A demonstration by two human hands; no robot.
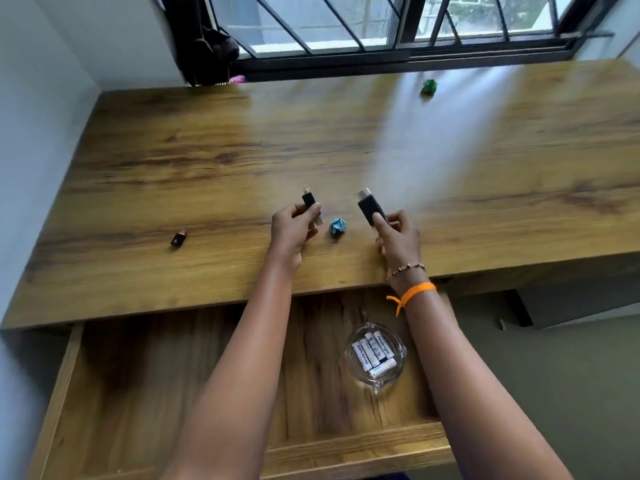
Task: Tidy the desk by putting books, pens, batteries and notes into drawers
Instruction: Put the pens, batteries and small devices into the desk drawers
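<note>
**Fingers pinch batteries above open drawer**

Nearest, I see a clear glass dish of white batteries in the open wooden drawer. Left hand and right hand each pinch a black battery; lower gently into dish.

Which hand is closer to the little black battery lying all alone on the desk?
Left. The left hand is just right of the lone battery; the right hand is farther right, beyond the blue paper ball.

A wooden desk stands against white walls beneath a barred window admitting daylight.
</note>
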